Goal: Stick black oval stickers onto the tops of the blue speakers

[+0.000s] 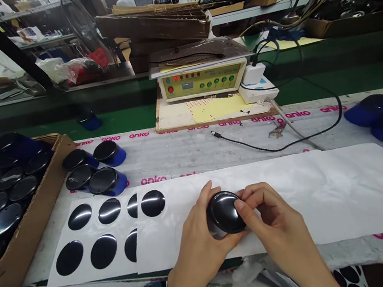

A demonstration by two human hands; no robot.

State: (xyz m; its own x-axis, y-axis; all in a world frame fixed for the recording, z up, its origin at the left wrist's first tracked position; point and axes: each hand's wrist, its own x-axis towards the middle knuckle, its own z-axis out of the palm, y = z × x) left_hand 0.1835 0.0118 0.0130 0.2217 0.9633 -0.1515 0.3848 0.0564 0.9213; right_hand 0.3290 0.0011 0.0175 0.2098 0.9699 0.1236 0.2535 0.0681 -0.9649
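A workbench (179, 154), wrapped in white film printed "anko", runs across the scene. Along its near side lies a long white backing sheet (340, 195), overlapping a smaller sticker sheet (93, 227) at the left. At far left, a cardboard box (34, 204) is packed with blue, black-topped pieces. At far centre stands a control unit (201, 84) with one red light lit.

Near the middle, the left hand (201, 235) is curled around the side of a round black-topped piece (226, 211), held above the long sheet. The right hand (276, 212) is mostly closed, its thumb on the piece's right rim, index finger behind that edge, other fingers folded.

Four blue cups (107, 181) stand right of the box. Glossy black discs (103, 251) lie on the sticker sheet, one more on the long sheet. Beyond the hands lies a small cable plug (216, 134).
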